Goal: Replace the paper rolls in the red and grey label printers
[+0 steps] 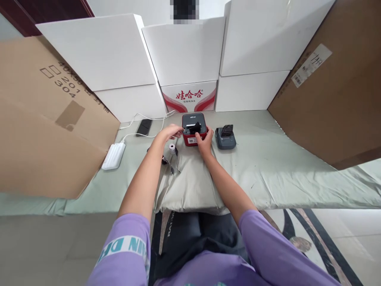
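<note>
A small red-and-black printer sits on the cloth-covered table in front of me, its front part showing a dark recess and a black piece inside. My right hand is closed round its front right corner, with the thumb on the front edge. At the upper left edge of the printer, my left hand touches it with a fingertip, its other fingers loosely bent and apart. A small white paper roll stands below my left hand. To the right of the printer lies a dark grey device with a black flap raised.
A white power bank with a white cable lies left, near a black phone. Dark small items with metal clips lie beside my left forearm. White boxes stand behind, and brown cardboard panels flank the table.
</note>
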The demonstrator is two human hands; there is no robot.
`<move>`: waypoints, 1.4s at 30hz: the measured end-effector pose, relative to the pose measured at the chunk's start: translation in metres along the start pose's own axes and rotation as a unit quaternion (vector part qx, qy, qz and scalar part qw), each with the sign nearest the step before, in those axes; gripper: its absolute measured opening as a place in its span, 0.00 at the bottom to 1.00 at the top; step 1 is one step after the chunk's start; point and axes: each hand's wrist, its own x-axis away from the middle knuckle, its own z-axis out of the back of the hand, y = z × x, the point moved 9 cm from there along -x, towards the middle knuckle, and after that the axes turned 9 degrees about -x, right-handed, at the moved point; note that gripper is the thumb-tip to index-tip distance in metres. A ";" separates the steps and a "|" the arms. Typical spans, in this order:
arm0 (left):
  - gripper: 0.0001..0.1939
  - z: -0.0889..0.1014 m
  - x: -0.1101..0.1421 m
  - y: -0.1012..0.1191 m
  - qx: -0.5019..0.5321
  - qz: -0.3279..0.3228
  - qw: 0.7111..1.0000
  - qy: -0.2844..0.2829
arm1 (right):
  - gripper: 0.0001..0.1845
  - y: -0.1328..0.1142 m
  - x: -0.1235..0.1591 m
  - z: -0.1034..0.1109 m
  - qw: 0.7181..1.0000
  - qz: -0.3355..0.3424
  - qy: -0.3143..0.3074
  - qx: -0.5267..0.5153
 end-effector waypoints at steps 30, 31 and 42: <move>0.08 -0.006 0.003 -0.001 -0.001 0.014 1.000 -0.023 | 0.30 0.006 -0.002 -0.003 1.000 0.002 0.003 0.008; 0.09 -0.004 0.004 0.001 -0.015 0.001 1.000 -0.011 | 0.30 0.006 -0.002 -0.003 1.000 0.003 0.005 0.002; 0.07 0.025 -0.013 0.046 -0.220 -0.126 0.949 0.185 | 0.29 0.004 -0.002 -0.003 1.000 0.016 0.006 0.025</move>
